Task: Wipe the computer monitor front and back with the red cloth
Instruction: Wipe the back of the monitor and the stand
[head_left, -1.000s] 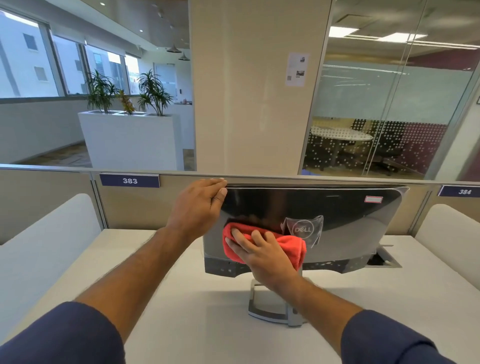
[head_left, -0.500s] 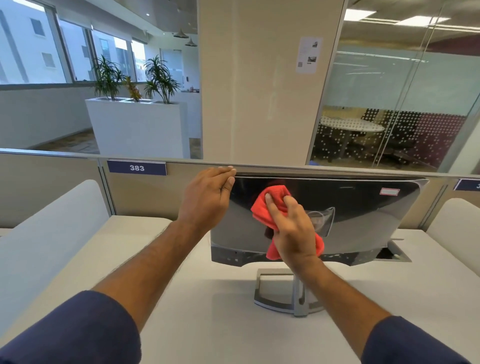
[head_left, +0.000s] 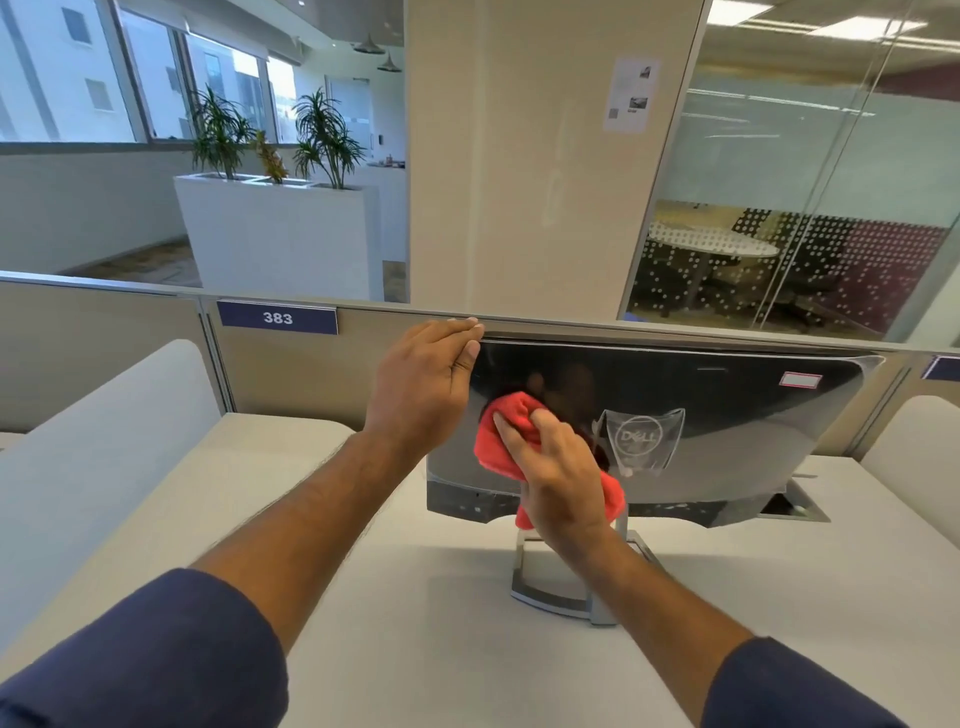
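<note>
The computer monitor (head_left: 737, 415) stands on the white desk with its glossy black back towards me, a logo plate in its middle and a silver stand below. My left hand (head_left: 421, 395) grips its top left corner, fingers hooked over the upper edge. My right hand (head_left: 558, 473) presses the crumpled red cloth (head_left: 501, 436) against the left part of the back, fingers curled round the cloth. The screen side is hidden from me.
The white desk (head_left: 415, 623) runs to a beige partition (head_left: 291, 374) labelled 383 just behind the monitor. A cable cut-out (head_left: 792, 506) lies at the monitor's right. White curved dividers stand at both desk sides. A pillar and glass wall rise beyond.
My right hand with the cloth swept up from the lower left of the back to near the top, then came down and left again. My left hand kept its hold on the corner.
</note>
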